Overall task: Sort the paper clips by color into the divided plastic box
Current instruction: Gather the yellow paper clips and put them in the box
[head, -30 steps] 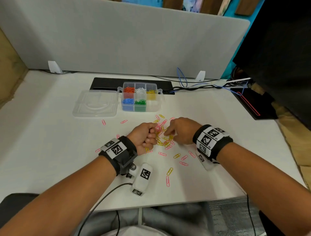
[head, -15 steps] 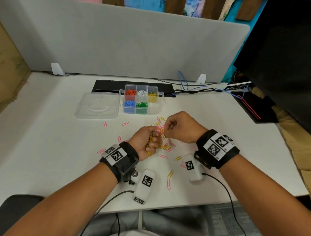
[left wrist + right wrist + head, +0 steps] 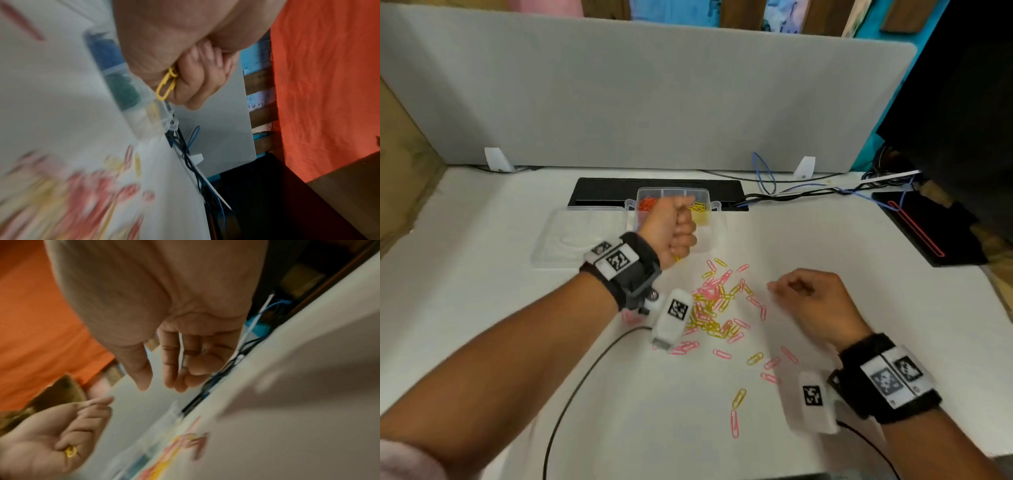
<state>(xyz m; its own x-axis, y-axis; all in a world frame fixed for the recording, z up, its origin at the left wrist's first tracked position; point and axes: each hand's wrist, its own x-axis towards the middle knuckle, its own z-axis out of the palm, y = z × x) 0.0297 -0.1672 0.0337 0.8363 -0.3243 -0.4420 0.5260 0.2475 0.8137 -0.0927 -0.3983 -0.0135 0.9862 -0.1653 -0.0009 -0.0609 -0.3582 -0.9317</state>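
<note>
My left hand (image 3: 676, 228) is a fist held over the clear divided box (image 3: 703, 226), hiding its middle compartments. It grips yellow paper clips (image 3: 165, 87), one sticking out below the curled fingers; the same clips (image 3: 71, 451) show in the right wrist view. The box's orange clips (image 3: 647, 204) and yellow clips (image 3: 698, 206) show on either side of the fist. A heap of pink and yellow clips (image 3: 714, 308) lies on the white table. My right hand (image 3: 789, 287) hovers just right of the heap, fingers relaxed and holding nothing (image 3: 164, 382).
The box's clear lid (image 3: 578, 236) lies open to its left. A black cable tray (image 3: 602, 190) and blue and black cables (image 3: 808, 193) run behind the box along the grey divider panel (image 3: 654, 96). Stray clips (image 3: 736, 411) are scattered toward the front edge.
My left fist has lifted from the heap and moved forward to above the box, carrying yellow clips. My right hand let go, drew back right and opened.
</note>
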